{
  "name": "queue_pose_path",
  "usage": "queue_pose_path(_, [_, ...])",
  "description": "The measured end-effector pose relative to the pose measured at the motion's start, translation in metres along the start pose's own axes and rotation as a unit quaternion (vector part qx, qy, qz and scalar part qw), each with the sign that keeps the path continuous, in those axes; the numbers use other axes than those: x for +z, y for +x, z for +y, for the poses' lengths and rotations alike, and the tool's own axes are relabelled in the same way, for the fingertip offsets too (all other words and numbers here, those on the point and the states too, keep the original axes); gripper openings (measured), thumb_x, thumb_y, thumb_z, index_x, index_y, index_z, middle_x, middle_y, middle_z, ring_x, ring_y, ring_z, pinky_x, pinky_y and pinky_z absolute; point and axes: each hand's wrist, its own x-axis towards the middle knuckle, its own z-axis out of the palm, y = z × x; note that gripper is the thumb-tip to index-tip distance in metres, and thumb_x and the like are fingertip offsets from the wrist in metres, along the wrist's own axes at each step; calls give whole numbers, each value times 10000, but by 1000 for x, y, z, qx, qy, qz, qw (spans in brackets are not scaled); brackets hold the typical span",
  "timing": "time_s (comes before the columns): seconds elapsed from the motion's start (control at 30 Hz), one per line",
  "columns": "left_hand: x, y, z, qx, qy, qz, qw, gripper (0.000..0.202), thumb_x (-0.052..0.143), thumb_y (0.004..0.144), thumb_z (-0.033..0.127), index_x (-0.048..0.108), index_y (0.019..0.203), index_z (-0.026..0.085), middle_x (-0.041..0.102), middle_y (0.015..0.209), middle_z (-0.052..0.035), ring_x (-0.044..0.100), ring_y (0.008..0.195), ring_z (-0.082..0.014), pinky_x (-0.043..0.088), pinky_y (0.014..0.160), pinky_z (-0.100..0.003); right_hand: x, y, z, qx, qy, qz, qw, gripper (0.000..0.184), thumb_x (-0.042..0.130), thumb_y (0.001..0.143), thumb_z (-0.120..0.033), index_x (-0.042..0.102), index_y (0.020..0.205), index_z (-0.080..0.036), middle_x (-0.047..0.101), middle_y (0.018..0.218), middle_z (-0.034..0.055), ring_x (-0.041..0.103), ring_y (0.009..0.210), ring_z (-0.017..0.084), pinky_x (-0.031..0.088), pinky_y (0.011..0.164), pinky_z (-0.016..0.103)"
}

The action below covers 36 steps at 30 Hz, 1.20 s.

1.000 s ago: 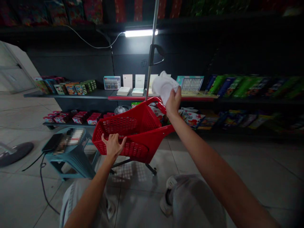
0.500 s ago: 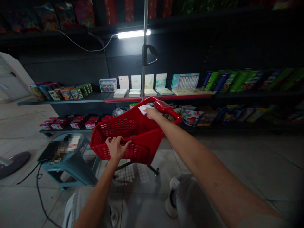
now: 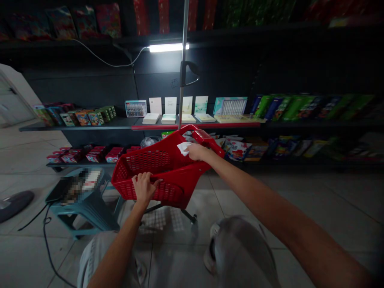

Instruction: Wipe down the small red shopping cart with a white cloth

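Note:
A red plastic shopping cart with perforated sides stands on wheels in front of me. My left hand grips the cart's near rim, its fingers bent over the edge and the thumb lying along it. Inside the raised handle end, my right hand pinches a white tissue. The tissue sits close against the inner red wall; whether it touches I cannot tell. The cart's red handle is just above my right wrist.
Behind the cart runs a dark shelf with books, boxes and bagged goods. A metal pole rises there, near a lit tube lamp. At left stand stacked blue-green stools, with a black cable trailing on the floor.
My right hand and the tissue have moved lower, from near the cart's upper edge to further down inside. My left hand keeps its place on the rim. The view has shifted slightly.

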Motion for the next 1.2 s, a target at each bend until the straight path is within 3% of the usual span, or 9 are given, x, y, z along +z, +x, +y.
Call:
queue_pose_path(0.17, [2, 3, 3, -4, -4, -3, 1000, 343, 623, 956, 565, 682, 1026, 233, 733, 1010, -119, 589, 1036, -335, 313, 1038, -505, -14, -49, -15, 19, -14, -15, 1000, 500, 507, 941, -168, 713, 1393, -217, 675, 1438, 151, 662, 1308, 309, 528, 1072, 405])
queue_pose_path(0.3, [4, 6, 6, -12, -2, -6, 1000, 320, 593, 976, 549, 674, 1032, 245, 734, 1027, -117, 590, 1054, -329, 305, 1047, -502, -19, -76, -19, -18, -17, -31, 999, 517, 498, 928, -141, 706, 1399, -191, 698, 1394, 167, 680, 1260, 323, 542, 1015, 406])
queue_pose_path(0.37, [4, 6, 7, -12, 0, -8, 1000, 313, 591, 980, 540, 668, 1039, 243, 734, 1035, -117, 589, 1058, -328, 308, 1041, -500, -15, -84, -19, -32, -13, -9, 999, 505, 489, 935, -147, 709, 1387, -197, 697, 1392, 168, 688, 1235, 335, 544, 988, 421])
queue_pose_path(0.5, [5, 5, 6, -5, -1, -3, 1000, 303, 608, 972, 531, 665, 1049, 243, 734, 1034, -115, 588, 1051, -326, 304, 1050, -502, 6, -96, -29, -24, 2, 96, 995, 428, 490, 929, -105, 736, 1277, -147, 736, 1291, 185, 686, 1220, 325, 516, 1014, 428])
queue_pose_path(0.6, [4, 5, 5, 3, -13, -2, 1000, 329, 628, 956, 551, 669, 1050, 239, 731, 1035, -117, 589, 1057, -328, 306, 1056, -507, 26, -95, -43, -49, 7, 163, 985, 381, 505, 907, -52, 730, 1213, -81, 742, 1237, 212, 653, 1264, 316, 455, 1113, 444])
queue_pose_path(0.7, [0, 4, 5, 16, -30, -8, 999, 351, 634, 952, 569, 673, 1064, 238, 734, 1062, -110, 590, 1080, -322, 300, 1072, -509, 46, -87, -63, -94, 38, 215, 971, 370, 500, 933, -51, 721, 1227, -87, 744, 1248, 188, 647, 1270, 283, 398, 1186, 444])
queue_pose_path(0.93, [-1, 5, 3, 24, -20, -30, 999, 270, 584, 998, 488, 680, 1077, 248, 730, 1076, -104, 585, 1095, -319, 306, 1057, -504, 99, -53, -110, -166, 108, 326, 924, 390, 515, 993, -102, 677, 1348, -98, 697, 1400, 151, 635, 1300, 256, 391, 1223, 443])
queue_pose_path(1.07, [3, 5, 2, 28, -24, -33, 999, 220, 570, 1008, 416, 674, 1095, 242, 728, 1075, -99, 590, 1082, -308, 305, 1048, -497, 125, -40, -116, -183, 145, 392, 890, 396, 508, 1023, -122, 672, 1383, -146, 684, 1436, 112, 618, 1330, 218, 378, 1248, 430])
queue_pose_path(1.2, [2, 6, 4, 23, -49, -38, 998, 197, 533, 1022, 370, 672, 1074, 241, 733, 1047, -90, 596, 1070, -292, 298, 1055, -489, 132, -38, -112, -189, 156, 420, 874, 421, 509, 1014, -105, 666, 1399, -171, 682, 1436, 109, 599, 1343, 219, 389, 1241, 456])
